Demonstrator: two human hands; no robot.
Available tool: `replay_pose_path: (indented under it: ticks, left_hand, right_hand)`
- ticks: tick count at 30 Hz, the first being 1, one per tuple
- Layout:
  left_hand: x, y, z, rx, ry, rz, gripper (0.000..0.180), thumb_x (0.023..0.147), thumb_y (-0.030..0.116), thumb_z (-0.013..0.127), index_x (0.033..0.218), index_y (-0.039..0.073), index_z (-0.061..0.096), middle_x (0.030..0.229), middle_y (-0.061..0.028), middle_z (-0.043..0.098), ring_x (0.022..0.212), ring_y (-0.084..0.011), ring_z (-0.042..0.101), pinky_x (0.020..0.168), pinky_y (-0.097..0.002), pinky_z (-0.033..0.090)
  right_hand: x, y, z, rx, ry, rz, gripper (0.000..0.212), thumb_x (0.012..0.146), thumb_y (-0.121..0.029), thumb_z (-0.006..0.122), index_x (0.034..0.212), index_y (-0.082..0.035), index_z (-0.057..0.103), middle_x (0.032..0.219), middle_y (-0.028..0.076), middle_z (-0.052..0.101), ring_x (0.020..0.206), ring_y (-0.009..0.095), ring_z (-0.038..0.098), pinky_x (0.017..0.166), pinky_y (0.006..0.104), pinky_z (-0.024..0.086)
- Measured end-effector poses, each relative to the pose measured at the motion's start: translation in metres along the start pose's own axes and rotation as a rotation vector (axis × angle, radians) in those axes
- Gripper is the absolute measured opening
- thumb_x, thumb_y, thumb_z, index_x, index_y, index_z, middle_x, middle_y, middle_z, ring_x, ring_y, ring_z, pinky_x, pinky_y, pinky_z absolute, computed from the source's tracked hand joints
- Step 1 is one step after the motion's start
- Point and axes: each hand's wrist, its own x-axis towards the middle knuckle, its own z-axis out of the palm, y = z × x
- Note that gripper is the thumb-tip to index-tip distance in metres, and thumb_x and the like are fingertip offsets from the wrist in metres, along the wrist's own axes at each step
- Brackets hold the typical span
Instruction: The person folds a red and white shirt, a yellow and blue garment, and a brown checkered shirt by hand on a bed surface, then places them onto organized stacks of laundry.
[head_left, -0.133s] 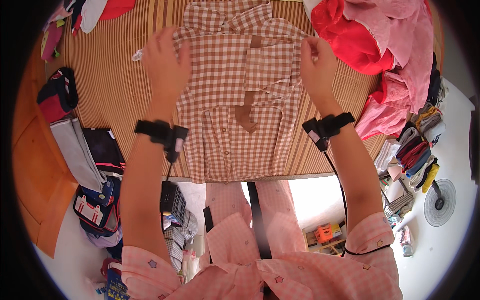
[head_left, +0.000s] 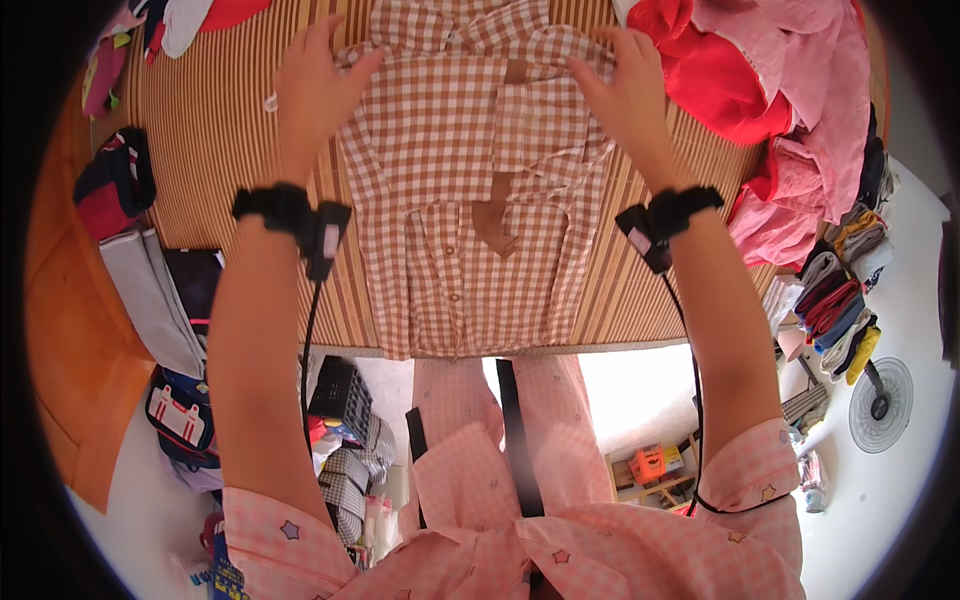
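A brown-and-white checked shirt lies spread on a slatted bamboo mat, its collar at the far edge and its hem toward me. It has a buttoned placket, a chest pocket and a plain brown appliqué. At the shirt's far left shoulder is my left hand, fingers stretched and thumb reaching over the cloth. My right hand is at the opposite shoulder, fingers spread and thumb over the fabric. Neither hand grips anything; whether the thumbs touch the cloth is hard to tell. Both wrists wear black straps with small devices and cables.
Pink and red clothes are heaped on the right of the bamboo mat. Folded garments line its left edge, beside a backpack. At right stand stacked clothes and a fan. A black crate is below the mat.
Both hands have moved slightly farther from me, and the left also leftward. The right hand's fingers, curled at the shirt's edge before, are now spread. The shirt's upper part has shifted slightly away.
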Motion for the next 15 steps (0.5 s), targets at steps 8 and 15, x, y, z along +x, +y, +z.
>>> replay_pose_path:
  ticks: [8,15]
  left_hand:
    - [0.022,-0.028,0.002,-0.229,-0.686,-0.196,0.049,0.073,0.022,0.069,0.111,-0.004,0.050,0.103,-0.0152,0.058,0.093,-0.0227,0.058,0.078,-0.0329,0.048]
    - [-0.038,0.006,-0.079,-0.493,-0.638,-0.099,0.037,0.075,0.011,0.067,0.109,0.003,0.053,0.108,-0.0149,0.053,0.095,-0.0305,0.056,0.077,-0.0363,0.048]
  right_hand:
    - [0.013,-0.024,-0.002,-0.555,-0.476,0.099,0.040,0.070,-0.037,0.067,0.096,-0.008,0.057,0.096,0.010,0.064,0.102,0.031,0.050,0.086,0.0553,0.030]
    - [-0.034,-0.037,-0.046,-0.363,-0.453,-0.158,0.021,0.070,-0.024,0.064,0.083,-0.008,0.058,0.076,0.008,0.059,0.084,0.028,0.055,0.082,0.0461,0.035]
